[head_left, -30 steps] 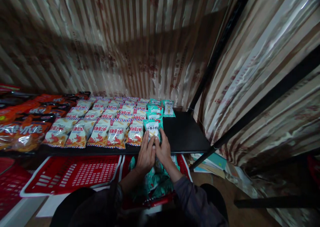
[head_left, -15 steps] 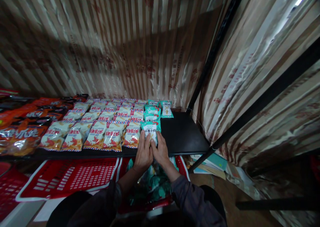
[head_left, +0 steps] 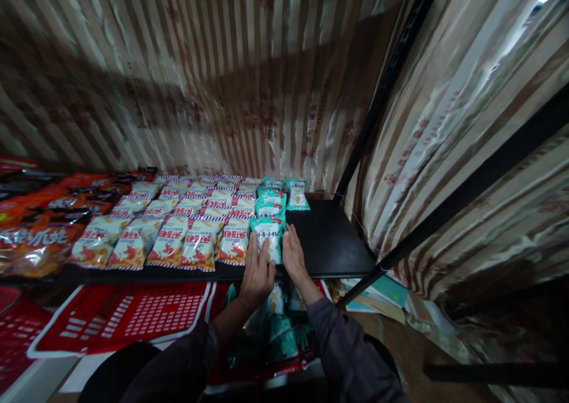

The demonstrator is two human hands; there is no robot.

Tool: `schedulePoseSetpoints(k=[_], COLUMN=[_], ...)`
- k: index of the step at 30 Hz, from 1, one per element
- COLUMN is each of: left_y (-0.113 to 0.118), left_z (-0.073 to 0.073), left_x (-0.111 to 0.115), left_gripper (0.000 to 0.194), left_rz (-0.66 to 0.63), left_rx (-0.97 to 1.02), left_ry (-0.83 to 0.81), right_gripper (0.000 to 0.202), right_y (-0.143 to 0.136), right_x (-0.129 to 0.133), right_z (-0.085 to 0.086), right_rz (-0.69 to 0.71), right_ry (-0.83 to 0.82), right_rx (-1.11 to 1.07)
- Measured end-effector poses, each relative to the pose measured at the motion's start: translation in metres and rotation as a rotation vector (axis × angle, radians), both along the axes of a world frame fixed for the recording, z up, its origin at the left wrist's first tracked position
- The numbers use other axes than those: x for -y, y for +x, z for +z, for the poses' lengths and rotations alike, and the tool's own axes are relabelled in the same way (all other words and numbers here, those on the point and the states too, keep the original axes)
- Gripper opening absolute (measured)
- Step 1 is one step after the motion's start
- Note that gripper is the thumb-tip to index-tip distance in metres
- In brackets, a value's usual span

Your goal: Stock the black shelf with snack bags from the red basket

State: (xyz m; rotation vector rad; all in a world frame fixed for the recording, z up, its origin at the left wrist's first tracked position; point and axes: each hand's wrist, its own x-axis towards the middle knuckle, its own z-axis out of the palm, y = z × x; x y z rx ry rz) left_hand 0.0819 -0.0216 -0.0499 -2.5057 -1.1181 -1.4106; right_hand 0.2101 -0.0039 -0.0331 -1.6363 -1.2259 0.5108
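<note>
At the shelf's front edge lies a green and white snack bag (head_left: 268,232), foremost in a column of similar bags. My left hand (head_left: 258,272) rests against its lower left part, fingers stretched out, one of them over the bag's front. Along the bag's right side my right hand (head_left: 294,255) is held edgewise, fingers straight and together, thumb side toward the bag. Behind it are more green snack bags (head_left: 270,197), with one (head_left: 297,194) standing apart at the back right. White and red snack bags (head_left: 200,240) fill rows to the left.
The black shelf (head_left: 331,237) ends at a slanted black post (head_left: 391,255) on the right. Orange and black snack bags (head_left: 48,237) lie at far left. Below stand a red basket (head_left: 146,308) and another holding green bags (head_left: 280,338). A striped curtain (head_left: 249,95) hangs behind.
My right hand has moved off the front of the green bag to its right side. My left hand stays at the bag's lower left, and more of the bag's front shows.
</note>
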Motion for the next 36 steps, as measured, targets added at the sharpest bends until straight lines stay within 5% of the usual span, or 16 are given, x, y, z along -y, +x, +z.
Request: schedulePoseSetpoints(k=[18, 36], left_y=[0.006, 0.004], left_z=[-0.001, -0.004], left_x=[-0.005, -0.004], left_gripper=[0.066, 0.070], left_rz=[0.030, 0.025], left_rx=[-0.029, -0.023], left_ry=[0.010, -0.012], right_gripper=[0.071, 0.061], right_y=[0.004, 0.000], right_x=[-0.018, 0.010], right_z=[-0.011, -0.004], right_rz=[0.037, -0.011], right_ry=[0.089, 0.191], right_rx=[0.078, 0.230])
